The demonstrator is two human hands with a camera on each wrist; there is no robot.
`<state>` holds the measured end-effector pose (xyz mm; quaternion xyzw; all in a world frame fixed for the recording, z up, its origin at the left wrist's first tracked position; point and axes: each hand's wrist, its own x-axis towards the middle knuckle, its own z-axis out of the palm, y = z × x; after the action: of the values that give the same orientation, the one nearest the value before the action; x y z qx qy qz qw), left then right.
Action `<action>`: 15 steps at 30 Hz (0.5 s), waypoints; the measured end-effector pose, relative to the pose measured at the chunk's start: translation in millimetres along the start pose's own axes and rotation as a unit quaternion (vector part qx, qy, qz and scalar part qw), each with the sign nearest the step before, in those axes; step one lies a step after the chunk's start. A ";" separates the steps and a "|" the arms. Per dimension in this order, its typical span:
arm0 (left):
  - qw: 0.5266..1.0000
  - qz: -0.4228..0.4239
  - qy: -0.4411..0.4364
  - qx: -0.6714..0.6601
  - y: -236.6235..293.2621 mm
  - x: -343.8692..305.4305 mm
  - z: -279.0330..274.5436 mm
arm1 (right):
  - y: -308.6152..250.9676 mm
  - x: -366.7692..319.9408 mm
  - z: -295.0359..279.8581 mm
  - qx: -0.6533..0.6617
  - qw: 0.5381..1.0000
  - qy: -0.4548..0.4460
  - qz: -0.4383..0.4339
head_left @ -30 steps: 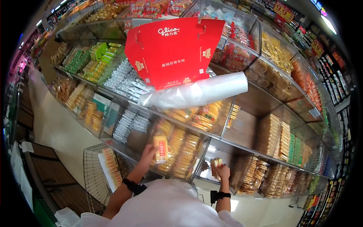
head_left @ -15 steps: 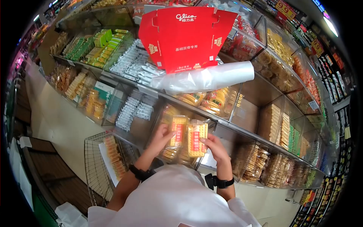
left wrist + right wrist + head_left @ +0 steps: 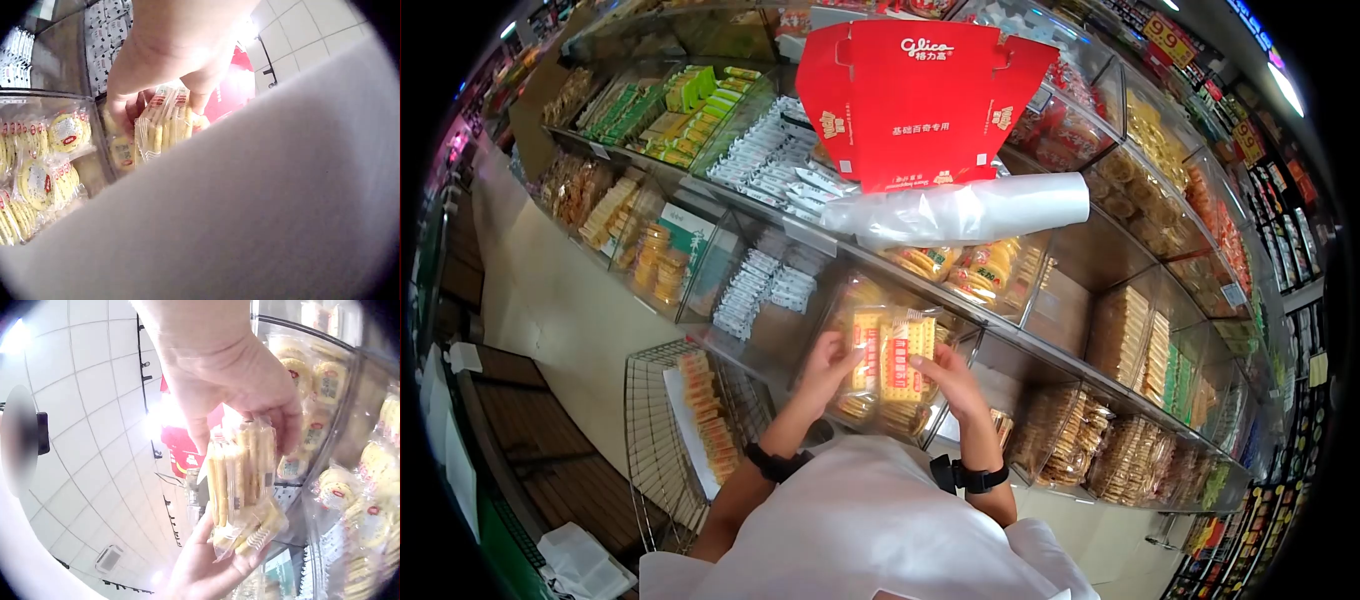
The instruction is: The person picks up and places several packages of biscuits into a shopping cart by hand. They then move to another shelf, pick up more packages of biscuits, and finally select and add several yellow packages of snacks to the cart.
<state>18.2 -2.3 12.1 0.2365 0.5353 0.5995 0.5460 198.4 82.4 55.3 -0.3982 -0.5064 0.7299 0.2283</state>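
Side by side before the person's body, the two hands hold clear-wrapped packs of rectangular crackers with red lettering. My left hand (image 3: 827, 366) grips the left cracker packs (image 3: 864, 347), thumb across the front. My right hand (image 3: 956, 380) grips the right cracker packs (image 3: 900, 350) in the same way. In the left wrist view several wrapped crackers (image 3: 164, 128) stand stacked between thumb and fingers. In the right wrist view a thick stack of wrapped crackers (image 3: 244, 469) sits in the right hand, with the left hand (image 3: 203, 565) below it. Behind them is a bin of round wrapped biscuits (image 3: 855, 405).
A wire shopping cart (image 3: 655, 430) with a row of cracker packs (image 3: 708, 410) stands at the lower left. Clear-walled bins of snacks curve around the front. A red Glico box (image 3: 920, 110) and a roll of plastic bags (image 3: 980, 210) sit above the bins.
The right hand has come up from a bin at the right with cracker packs and moved left beside the left hand's packs. The two sets of packs are now closer together.
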 end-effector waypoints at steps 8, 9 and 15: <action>0.999 -0.017 -0.007 0.032 -4.9 3.8 0.0 | -11.7 -5.4 7.0 -0.234 0.966 0.090 -0.067; 0.999 -0.025 -0.005 0.028 -6.3 4.5 0.3 | -15.1 -6.1 8.2 -0.283 0.951 0.103 -0.064; 0.997 -0.068 -0.002 -0.032 -13.0 6.2 2.5 | 11.3 7.6 -0.9 -0.165 0.972 0.101 -0.131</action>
<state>23.7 2.1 -0.8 0.1831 0.5298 0.5770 0.5940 195.5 84.2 42.0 -0.4320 -0.6420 0.5563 0.3030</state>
